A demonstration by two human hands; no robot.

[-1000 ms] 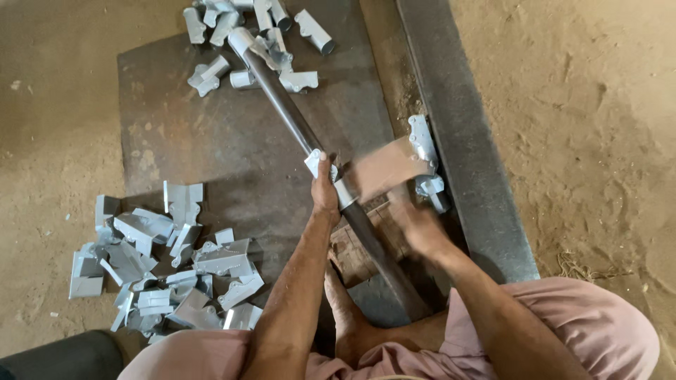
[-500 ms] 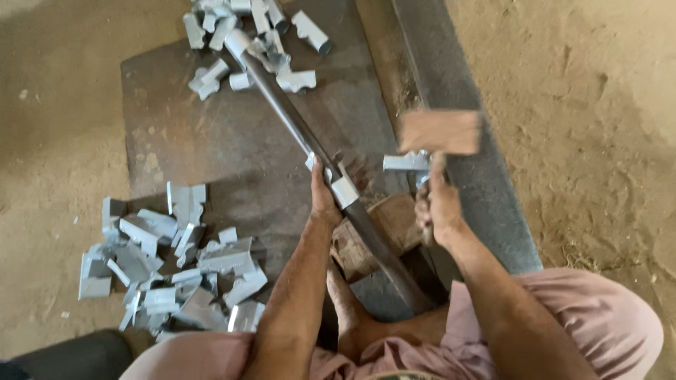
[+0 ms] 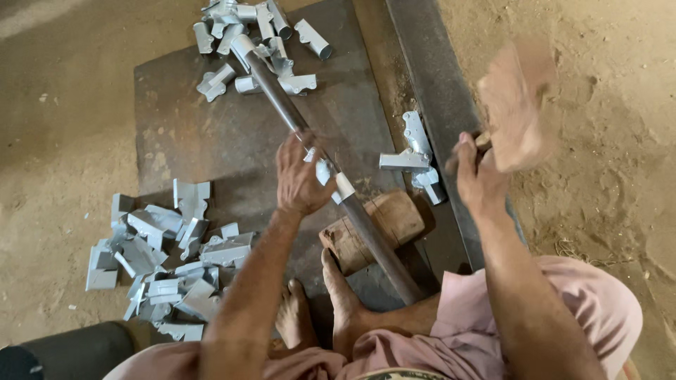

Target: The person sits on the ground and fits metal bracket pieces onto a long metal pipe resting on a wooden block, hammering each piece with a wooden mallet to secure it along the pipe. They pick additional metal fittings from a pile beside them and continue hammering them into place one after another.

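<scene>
Two heaps mark the progress: a large pile of flat grey blanks at lower left waits unworked, while a smaller cluster of bent pieces lies at the top, by the far end of the dark rod. The left hand has its grip closed on a grey piece on that rod, mid-frame. The right hand is clenched round a blurred, raised wooden mallet. Most blanks seem left.
</scene>
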